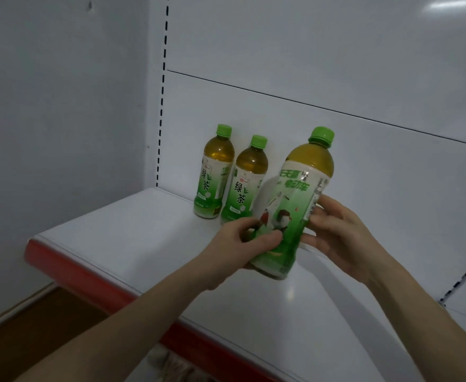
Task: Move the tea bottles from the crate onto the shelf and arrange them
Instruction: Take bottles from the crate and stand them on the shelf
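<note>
Two green tea bottles with green caps stand upright side by side at the back left of the white shelf [121, 244]: one [216, 172] against the back panel, the other [247, 183] just right of it. A third tea bottle [295, 199] leans slightly right, held just above or at the shelf surface in front of them. My left hand [243, 244] grips its lower label from the left. My right hand [339, 232] holds its right side with fingers spread on the label. The crate is out of view.
The shelf has a red front edge strip [88, 274] and a white back panel with slotted uprights [161, 100]. A grey wall is to the left and brown floor [33, 312] shows at lower left. The shelf's right part is bare.
</note>
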The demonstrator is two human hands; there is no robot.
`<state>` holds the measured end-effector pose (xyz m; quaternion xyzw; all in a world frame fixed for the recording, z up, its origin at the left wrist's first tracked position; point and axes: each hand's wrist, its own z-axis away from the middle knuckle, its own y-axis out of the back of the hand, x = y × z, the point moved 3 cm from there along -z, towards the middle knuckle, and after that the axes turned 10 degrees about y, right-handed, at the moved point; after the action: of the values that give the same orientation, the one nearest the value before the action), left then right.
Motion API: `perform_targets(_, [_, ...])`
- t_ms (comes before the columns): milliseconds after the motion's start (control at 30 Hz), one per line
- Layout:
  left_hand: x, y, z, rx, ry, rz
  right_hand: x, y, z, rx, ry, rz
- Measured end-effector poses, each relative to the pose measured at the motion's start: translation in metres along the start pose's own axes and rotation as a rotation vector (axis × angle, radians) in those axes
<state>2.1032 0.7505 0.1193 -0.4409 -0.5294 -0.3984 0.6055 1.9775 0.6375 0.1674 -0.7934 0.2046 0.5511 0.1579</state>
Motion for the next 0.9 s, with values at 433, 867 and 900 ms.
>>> perform_targets(433, [0.002,0.007,0.005,0.271,-0.189,-0.254,-0.002,-0.018,-0.004,0.274,0.101,0.283])
perform_targets(867, [0.004,-0.001,0.004,0.521,-0.377,-0.432,-0.003,-0.034,-0.005,0.287,0.161,0.483])
perform_targets(900, [0.004,0.0,0.003,0.505,-0.369,-0.427,-0.003,-0.032,-0.006,0.313,0.162,0.442])
